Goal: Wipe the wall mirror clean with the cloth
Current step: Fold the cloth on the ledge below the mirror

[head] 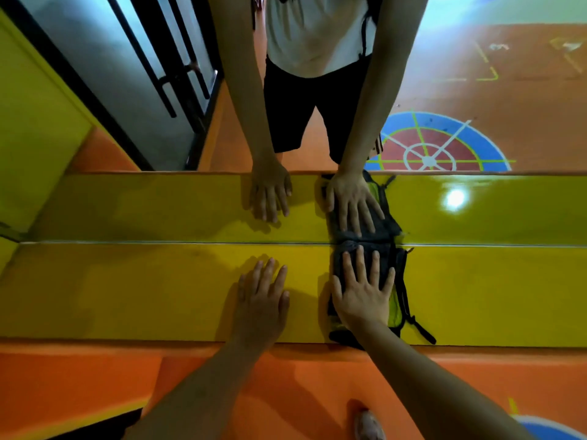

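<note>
Right grip (pixel 363 296) flat on cloth (pixel 386 257) (dark), left grip (pixel 263 296) beside

Ledge (pixel 127 290) runs left to right along foot of mirror (pixel 476 90); mirror on far side. Cloth (pixel 386 252) lies on ledge, right of centre, far edge touching mirror, near end reaching ledge's near edge. Right hand (pixel 363 296) flat on cloth. Left hand (pixel 262 300) flat on bare ledge, just left of cloth, apart from it. Floor (pixel 286 382) on near side of ledge; foot (pixel 368 425) on floor, between forearms.
</note>
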`<control>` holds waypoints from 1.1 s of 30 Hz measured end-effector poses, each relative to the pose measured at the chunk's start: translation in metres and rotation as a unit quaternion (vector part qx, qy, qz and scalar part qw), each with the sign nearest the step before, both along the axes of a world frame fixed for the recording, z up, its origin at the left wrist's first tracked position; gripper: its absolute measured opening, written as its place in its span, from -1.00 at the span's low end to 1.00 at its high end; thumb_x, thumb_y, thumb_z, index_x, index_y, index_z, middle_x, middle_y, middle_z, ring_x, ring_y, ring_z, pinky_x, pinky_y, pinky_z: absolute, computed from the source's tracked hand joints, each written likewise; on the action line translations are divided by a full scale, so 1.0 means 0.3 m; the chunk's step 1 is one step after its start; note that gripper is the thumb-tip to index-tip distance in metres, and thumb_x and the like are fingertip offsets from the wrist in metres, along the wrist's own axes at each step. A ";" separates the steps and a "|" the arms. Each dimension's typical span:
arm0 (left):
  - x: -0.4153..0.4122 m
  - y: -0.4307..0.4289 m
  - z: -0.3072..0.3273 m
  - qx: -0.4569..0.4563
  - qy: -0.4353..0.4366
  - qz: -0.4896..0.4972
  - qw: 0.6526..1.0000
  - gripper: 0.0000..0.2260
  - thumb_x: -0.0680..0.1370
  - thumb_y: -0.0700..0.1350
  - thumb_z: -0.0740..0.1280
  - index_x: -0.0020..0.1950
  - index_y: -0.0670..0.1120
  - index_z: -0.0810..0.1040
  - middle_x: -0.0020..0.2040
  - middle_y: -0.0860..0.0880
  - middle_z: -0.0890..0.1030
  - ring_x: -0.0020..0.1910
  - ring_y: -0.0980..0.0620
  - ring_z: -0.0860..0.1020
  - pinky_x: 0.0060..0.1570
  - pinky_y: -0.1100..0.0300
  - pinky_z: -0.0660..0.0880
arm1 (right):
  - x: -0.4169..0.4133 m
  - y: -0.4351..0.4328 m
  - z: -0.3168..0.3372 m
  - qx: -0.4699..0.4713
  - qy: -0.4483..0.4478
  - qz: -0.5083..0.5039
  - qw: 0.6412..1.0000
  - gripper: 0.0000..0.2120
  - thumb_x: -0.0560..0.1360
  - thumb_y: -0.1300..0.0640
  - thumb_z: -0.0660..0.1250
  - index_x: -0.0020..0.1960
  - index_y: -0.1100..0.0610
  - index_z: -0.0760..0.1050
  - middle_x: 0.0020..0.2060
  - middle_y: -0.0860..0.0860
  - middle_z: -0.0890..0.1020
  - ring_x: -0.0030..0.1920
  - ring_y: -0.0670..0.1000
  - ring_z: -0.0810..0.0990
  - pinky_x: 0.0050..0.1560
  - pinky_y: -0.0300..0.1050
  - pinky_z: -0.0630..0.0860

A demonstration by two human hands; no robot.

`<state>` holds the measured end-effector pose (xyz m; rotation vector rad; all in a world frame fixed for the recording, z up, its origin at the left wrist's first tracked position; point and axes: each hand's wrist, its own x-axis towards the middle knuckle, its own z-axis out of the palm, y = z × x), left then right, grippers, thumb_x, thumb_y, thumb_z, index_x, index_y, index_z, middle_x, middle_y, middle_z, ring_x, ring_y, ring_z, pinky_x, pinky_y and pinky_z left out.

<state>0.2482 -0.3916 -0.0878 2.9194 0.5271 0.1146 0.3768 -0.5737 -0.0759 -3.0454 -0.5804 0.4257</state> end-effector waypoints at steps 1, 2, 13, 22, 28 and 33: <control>-0.036 0.064 -0.006 0.005 -0.003 -0.003 1.000 -0.51 0.70 0.11 0.00 0.59 0.02 0.37 0.62 -0.05 0.31 0.62 -0.11 0.23 0.53 -0.23 0.19 | -0.035 0.066 0.001 0.002 0.001 0.000 1.000 -0.33 0.57 -0.32 -0.41 0.61 -0.09 -0.39 0.63 -0.01 -0.37 0.58 0.15 -0.50 0.52 0.36 -0.41; -0.075 0.128 -0.011 0.008 -0.006 -0.002 1.000 -0.51 0.70 0.11 0.01 0.59 0.02 0.37 0.62 -0.05 0.31 0.61 -0.11 0.23 0.53 -0.23 0.17 | -0.072 0.135 0.003 0.003 0.001 0.002 1.000 -0.34 0.57 -0.32 -0.41 0.60 -0.10 -0.40 0.63 -0.01 -0.38 0.58 0.15 -0.51 0.53 0.36 -0.41; -0.384 0.685 -0.026 0.005 -0.056 0.006 0.998 -0.53 0.69 0.07 0.08 0.57 -0.02 0.41 0.60 -0.09 0.34 0.61 -0.16 0.25 0.54 -0.27 0.12 | -0.413 0.771 0.008 0.019 0.008 0.008 1.000 -0.33 0.59 -0.32 -0.36 0.64 -0.11 -0.34 0.63 -0.04 -0.36 0.58 0.13 -0.51 0.53 0.37 -0.40; -0.532 0.894 -0.011 0.014 -0.036 0.029 0.999 -0.51 0.69 0.08 0.07 0.58 -0.03 0.39 0.61 -0.10 0.31 0.61 -0.17 0.23 0.49 -0.30 0.23 | -0.475 0.915 0.018 0.022 0.017 0.006 1.000 -0.32 0.60 -0.31 -0.37 0.66 -0.09 -0.32 0.63 0.00 -0.38 0.58 0.15 -0.51 0.53 0.39 -0.37; -0.629 0.998 0.022 0.011 -0.046 0.062 0.997 -0.50 0.69 0.06 0.03 0.61 -0.03 0.34 0.64 -0.11 0.25 0.64 -0.16 0.16 0.52 -0.28 0.17 | -0.544 1.037 0.027 0.021 0.017 0.038 0.999 -0.26 0.54 -0.32 -0.45 0.67 -0.10 -0.29 0.63 -0.03 -0.37 0.58 0.13 -0.50 0.53 0.37 -0.38; -0.767 1.125 0.028 0.002 -0.040 0.091 0.995 -0.50 0.68 0.07 0.02 0.60 -0.03 0.35 0.63 -0.11 0.27 0.62 -0.15 0.21 0.51 -0.23 0.15 | -0.637 1.224 0.018 0.034 0.012 0.053 0.998 -0.29 0.56 -0.32 -0.43 0.66 -0.10 -0.31 0.63 -0.03 -0.37 0.58 0.13 -0.50 0.54 0.36 -0.38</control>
